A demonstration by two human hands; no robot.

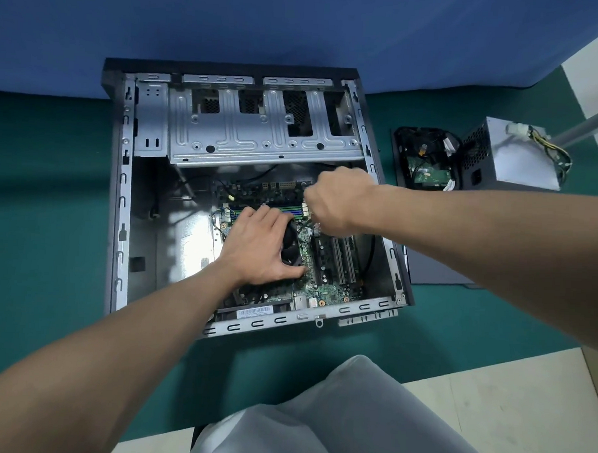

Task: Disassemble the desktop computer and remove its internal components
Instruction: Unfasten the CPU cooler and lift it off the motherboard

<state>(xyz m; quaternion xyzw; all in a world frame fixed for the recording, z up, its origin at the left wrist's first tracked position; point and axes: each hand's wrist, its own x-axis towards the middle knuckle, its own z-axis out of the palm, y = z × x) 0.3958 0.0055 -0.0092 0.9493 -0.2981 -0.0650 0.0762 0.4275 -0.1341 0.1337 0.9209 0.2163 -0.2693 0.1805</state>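
- case (119, 218) lies open, motherboard (322, 289) inside it.
- our left grip (255, 245) rests, fingers spread, on the cooler fan (291, 241) inside the case.
- our right grip (336, 200), blurred, curls inside the case; we cannot tell what it clamps.

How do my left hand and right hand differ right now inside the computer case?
The left hand lies spread over the black fan; the right hand is curled like a fist. The left hand is sharp; the right hand is blurred, so whether it holds anything is unclear. Both reach over the motherboard inside the open case.
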